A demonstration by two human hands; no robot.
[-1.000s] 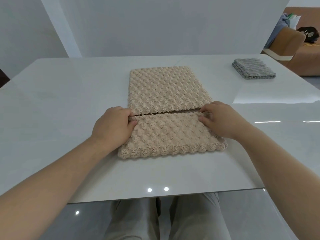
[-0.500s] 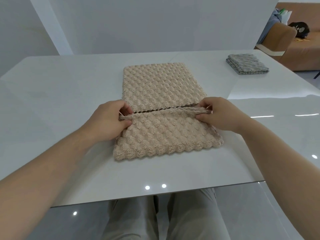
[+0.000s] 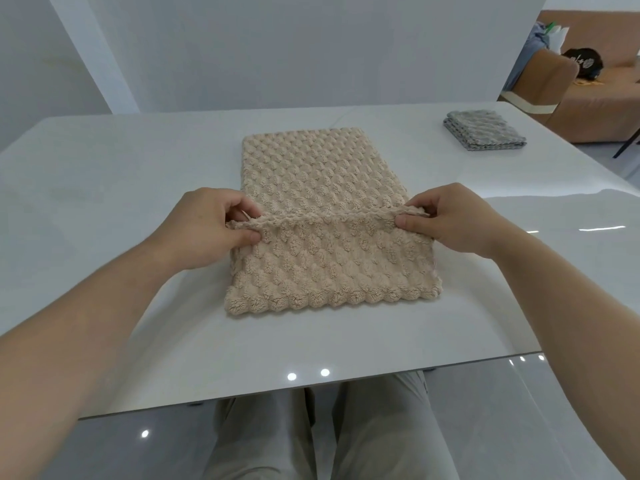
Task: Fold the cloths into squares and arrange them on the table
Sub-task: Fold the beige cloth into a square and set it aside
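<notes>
A beige bubble-textured cloth [image 3: 322,181] lies lengthwise in the middle of the white table [image 3: 104,188]. Its near part is doubled over, and the folded layer's free edge is raised off the cloth below. My left hand [image 3: 207,230] pinches the left corner of that raised edge. My right hand [image 3: 450,220] pinches the right corner. A grey cloth [image 3: 483,129], folded into a square, rests at the far right of the table.
The table's near edge [image 3: 311,386] runs just above my lap. A brown sofa [image 3: 595,98] with a black object and a bag on it stands beyond the table's far right corner. A white wall backs the table.
Both hands have lifted the folded layer's edge off the cloth and carried it a little away from me. The view has tilted slightly.
</notes>
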